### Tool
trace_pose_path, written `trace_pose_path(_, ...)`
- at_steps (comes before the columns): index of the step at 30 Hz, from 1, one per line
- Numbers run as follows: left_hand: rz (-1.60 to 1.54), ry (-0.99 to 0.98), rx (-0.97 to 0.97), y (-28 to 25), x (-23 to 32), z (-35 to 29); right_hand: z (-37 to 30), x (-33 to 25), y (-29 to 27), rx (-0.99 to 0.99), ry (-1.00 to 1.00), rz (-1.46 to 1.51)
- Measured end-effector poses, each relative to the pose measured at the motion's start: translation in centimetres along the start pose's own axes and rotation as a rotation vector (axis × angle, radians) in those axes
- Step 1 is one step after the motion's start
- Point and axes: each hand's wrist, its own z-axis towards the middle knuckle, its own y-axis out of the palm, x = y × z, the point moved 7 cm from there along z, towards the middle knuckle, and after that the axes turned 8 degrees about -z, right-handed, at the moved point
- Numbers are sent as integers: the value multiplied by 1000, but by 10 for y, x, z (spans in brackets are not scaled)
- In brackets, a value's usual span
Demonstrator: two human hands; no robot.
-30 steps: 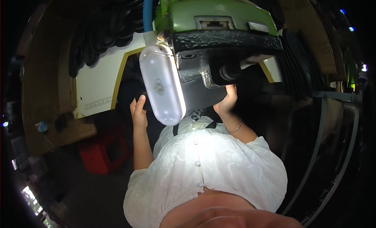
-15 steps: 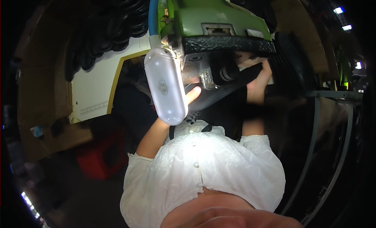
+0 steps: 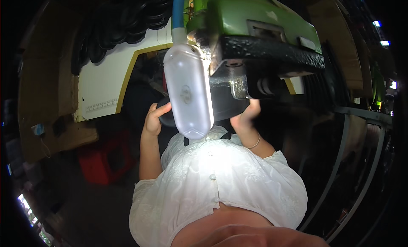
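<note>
A dark, smooth, thin piece with a rounded end [image 3: 227, 107] stretches between my hands, below a green machine head [image 3: 238, 17]. My left hand [image 3: 153, 120] pinches its left end, thumb on top and the other fingers partly hidden behind. On the right side, my right hand [image 3: 245, 121] grips the other end, its thumb pointing up toward the machine's black underside. A glowing white oblong lamp [image 3: 189, 94] on a blue flexible neck [image 3: 178, 11] hangs in front and hides the piece's middle. The piece's exact kind is not clear.
Glossy black curved pieces [image 3: 114, 36] lie heaped on the white worktop [image 3: 100, 83], which has a yellow-edged cut-out and a ruler strip. More dark pieces [image 3: 335, 68] are stacked at right, near a grey metal frame [image 3: 340, 145]. A red stool [image 3: 104, 162] stands at lower left.
My left hand has moved left, out from behind the lamp. My right hand has come left and down toward my body, bringing the dark piece nearer. The machine and lamp appear shifted right.
</note>
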Motion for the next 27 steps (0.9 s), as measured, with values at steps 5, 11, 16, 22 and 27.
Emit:
trace_pose_path(5,21,-78,-18,-32,-2,-2,-26,22,1,-141,-146,-220)
trace_pose_path(11,303,-243,-66,-70,-38,-11,-26,36,12,-305,-94,-532)
trace_pose_path(16,455,-572,-344,-50,-101,-8,-21,32,31,-418,-38,-699)
trace_pose_path(22,755,292,-241,42,-59,21,2,30,21,-489,-155,-856)
trace_pose_path(27,703,296,-158,105,9,26,1,-3,14,-459,-335,-964)
